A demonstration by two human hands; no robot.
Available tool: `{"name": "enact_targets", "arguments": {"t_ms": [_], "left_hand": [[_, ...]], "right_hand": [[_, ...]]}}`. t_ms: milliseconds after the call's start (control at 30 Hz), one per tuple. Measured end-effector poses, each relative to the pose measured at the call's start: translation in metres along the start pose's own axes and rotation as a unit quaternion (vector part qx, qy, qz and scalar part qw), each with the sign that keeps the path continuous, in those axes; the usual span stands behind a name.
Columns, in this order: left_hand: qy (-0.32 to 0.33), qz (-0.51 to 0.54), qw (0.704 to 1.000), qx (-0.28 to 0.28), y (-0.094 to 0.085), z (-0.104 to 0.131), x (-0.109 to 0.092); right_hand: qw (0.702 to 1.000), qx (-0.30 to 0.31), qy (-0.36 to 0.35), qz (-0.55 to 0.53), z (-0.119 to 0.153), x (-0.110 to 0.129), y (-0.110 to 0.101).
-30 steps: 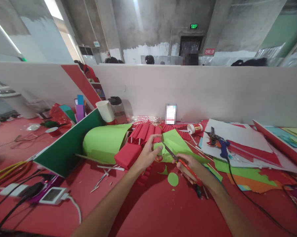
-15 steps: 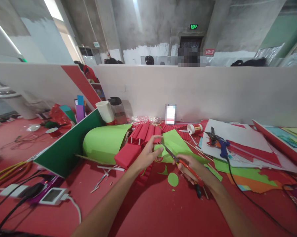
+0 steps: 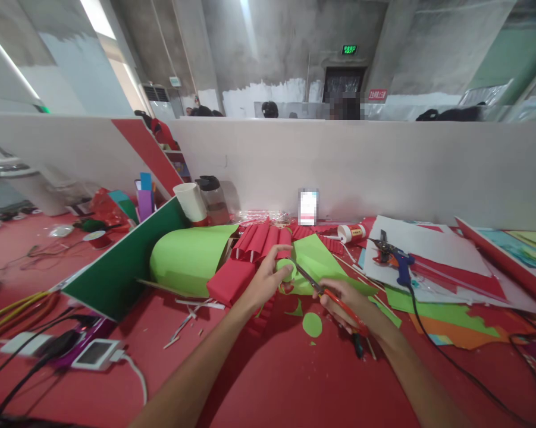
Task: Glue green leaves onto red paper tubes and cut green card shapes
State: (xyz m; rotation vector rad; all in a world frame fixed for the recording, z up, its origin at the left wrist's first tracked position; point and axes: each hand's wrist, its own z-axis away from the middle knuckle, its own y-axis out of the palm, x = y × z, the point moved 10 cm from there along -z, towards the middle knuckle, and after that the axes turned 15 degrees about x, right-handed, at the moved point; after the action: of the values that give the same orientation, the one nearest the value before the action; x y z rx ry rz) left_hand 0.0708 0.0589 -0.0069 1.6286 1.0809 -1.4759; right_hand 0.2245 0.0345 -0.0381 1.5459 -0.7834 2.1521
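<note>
Pinched between the thumb and fingers of my left hand (image 3: 271, 274) is a small light-green paper circle (image 3: 287, 271). My right hand (image 3: 341, 302) grips red-handled scissors (image 3: 344, 310), their dark blades pointing up and left to the edge of that circle. A second green paper disc (image 3: 312, 324) lies flat on the red table below the blades, with a curved green scrap (image 3: 295, 308) beside it. Behind both hands lies a larger green paper sheet (image 3: 314, 252). Folded red paper (image 3: 259, 238) and a red box-shaped piece (image 3: 232, 282) sit left of my left hand.
A blue glue gun (image 3: 401, 264) rests on white sheets at the right, its cord running toward the front. To the left stand a green board (image 3: 129, 261) and a curled green sheet (image 3: 187, 261). A phone (image 3: 308, 207) leans on the white partition (image 3: 361, 166), near a white tub (image 3: 351, 233).
The green circle in my left hand has turned slightly, and my left thumb has shifted a little. The scissors and my right hand stay almost in place.
</note>
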Motion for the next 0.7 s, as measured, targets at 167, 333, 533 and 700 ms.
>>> {"name": "enact_targets", "arguments": {"t_ms": [167,333,533,700], "left_hand": [[0.005,0.0,1.0,-0.008,0.0,0.001,-0.005],[0.0,0.01,1.0,-0.012,0.001,0.002,-0.006],[0.003,-0.015,1.0,0.002,0.003,0.002,-0.006],[-0.001,-0.02,1.0,0.008,0.002,0.002,-0.004]], "right_hand": [[1.0,0.007,-0.023,0.009,0.003,0.01,0.003],[1.0,0.009,-0.024,0.0,-0.001,0.003,0.003],[0.999,0.015,-0.031,-0.011,-0.005,-0.005,0.003],[1.0,0.01,-0.023,-0.019,-0.002,0.005,0.004]]}}
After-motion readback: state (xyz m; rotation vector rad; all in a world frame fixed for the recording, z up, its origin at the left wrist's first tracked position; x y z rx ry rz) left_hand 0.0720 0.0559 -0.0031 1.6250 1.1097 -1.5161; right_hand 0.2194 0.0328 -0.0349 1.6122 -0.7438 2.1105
